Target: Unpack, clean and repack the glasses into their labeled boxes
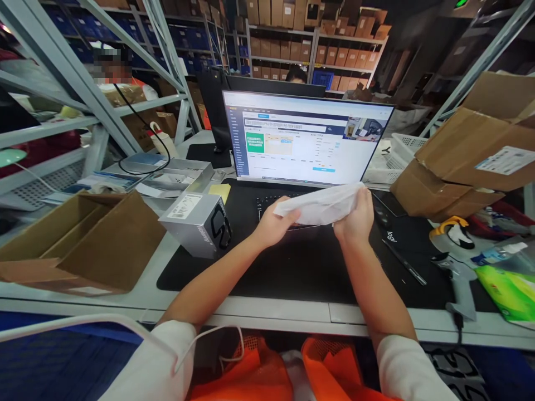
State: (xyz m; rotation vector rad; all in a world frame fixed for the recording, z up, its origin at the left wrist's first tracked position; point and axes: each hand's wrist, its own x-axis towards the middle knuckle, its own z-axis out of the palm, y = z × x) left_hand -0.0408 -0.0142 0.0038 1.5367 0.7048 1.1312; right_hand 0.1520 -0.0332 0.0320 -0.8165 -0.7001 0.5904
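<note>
Both my hands hold a white soft package [321, 203] above the keyboard [276, 201], in front of the monitor [307, 139]. My left hand [273, 225] grips its left end from below with fingers closed. My right hand [357, 217] is wrapped round its right end. The package hangs level over the black desk mat [292, 267].
A grey box [200, 223] lies left of my hands and an open cardboard box [83, 239] at far left. A cardboard box [463, 161] is at the right, with a barcode scanner [457, 256], a pen [403, 262] and a green packet [507, 289]. Another person sits beyond the shelving.
</note>
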